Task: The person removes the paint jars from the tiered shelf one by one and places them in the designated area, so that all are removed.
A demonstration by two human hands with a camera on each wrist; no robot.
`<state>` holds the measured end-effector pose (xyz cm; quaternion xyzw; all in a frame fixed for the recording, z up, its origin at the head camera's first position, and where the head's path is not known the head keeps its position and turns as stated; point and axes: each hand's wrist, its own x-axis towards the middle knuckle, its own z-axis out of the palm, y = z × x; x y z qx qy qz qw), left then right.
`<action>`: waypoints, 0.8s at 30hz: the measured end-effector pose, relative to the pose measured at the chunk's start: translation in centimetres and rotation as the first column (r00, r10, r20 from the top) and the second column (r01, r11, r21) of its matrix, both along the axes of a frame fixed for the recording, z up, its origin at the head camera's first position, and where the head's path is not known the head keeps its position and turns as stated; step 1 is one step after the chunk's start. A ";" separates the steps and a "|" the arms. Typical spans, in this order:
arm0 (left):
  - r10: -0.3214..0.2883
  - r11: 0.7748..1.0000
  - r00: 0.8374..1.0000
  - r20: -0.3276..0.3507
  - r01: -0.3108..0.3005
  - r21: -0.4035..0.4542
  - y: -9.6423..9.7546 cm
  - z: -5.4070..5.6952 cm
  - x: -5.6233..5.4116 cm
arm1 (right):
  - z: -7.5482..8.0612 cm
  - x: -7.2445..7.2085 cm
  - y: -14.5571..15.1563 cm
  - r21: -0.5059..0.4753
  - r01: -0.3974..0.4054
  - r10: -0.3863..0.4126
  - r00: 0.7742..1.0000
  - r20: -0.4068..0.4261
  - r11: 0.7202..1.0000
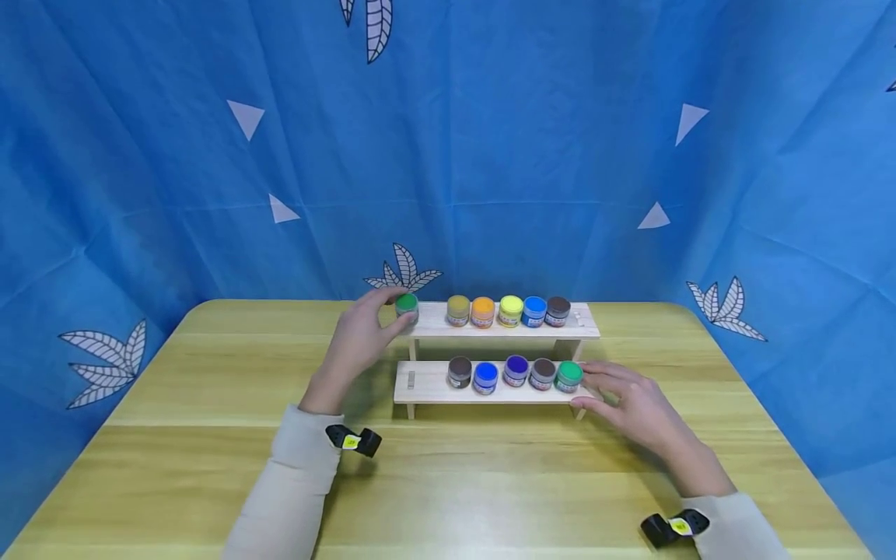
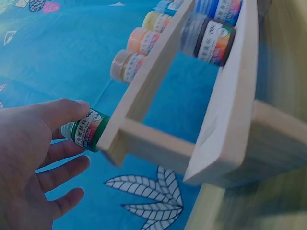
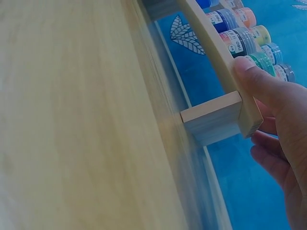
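A green-lidded paint jar (image 1: 407, 305) is pinched between thumb and fingers of the left hand (image 1: 358, 336) at the far-left end of the upper shelf (image 1: 585, 327) of a two-tier wooden rack. In the left wrist view the jar (image 2: 86, 129) is seen at the very edge of the board — whether its base rests on the wood cannot be told.

Further right on the same shelf, five jars are lined up: olive (image 1: 458, 309), orange (image 1: 483, 310), yellow (image 1: 510, 309), blue (image 1: 534, 310) and dark brown (image 1: 558, 310). A gap is left between the green-lidded paint jar and the olive one.

On the lower shelf (image 1: 427, 384), nearer the person, five more jars stand; the rightmost is a teal-green jar (image 1: 568, 376). The right hand (image 1: 633, 404) is laid at the right end of this shelf, fingers loosely spread, thumb pressed on the board's end, nothing enclosed; the fingertips lie beside the teal-green jar.

Judged step: a jar being handled at the upper row's left end, rack steadied from the right. The next move would call for a level base and a steady pinch — the edge is close, so a tilt could tip the jar off onto the table (image 1: 175, 435).
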<state>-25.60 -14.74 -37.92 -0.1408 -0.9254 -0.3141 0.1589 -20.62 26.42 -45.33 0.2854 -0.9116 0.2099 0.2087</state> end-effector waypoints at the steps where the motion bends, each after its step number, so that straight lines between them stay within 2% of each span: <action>1: 0.004 1.000 1.000 0.002 -0.004 0.007 -0.3 0.0 0.0 | 0.0 0.0 0.0 0.002 0.002 -0.002 1.000 0.004 1.000; 17: 0.056 0.998 0.998 0.009 -0.056 0.031 -4.6 -0.1 0.4 | 0.6 0.1 0.4 0.004 0.003 -0.004 1.000 0.010 1.000; 21: 0.067 0.997 0.996 0.050 -0.069 0.034 -5.3 -0.4 0.1 | 0.6 0.0 0.3 -0.002 -0.004 0.004 1.000 0.013 1.000; 24: 0.070 0.996 0.992 0.104 -0.074 0.040 -5.8 -1.3 -0.1 | 0.3 0.0 0.0 0.000 -0.007 0.007 1.000 0.028 1.000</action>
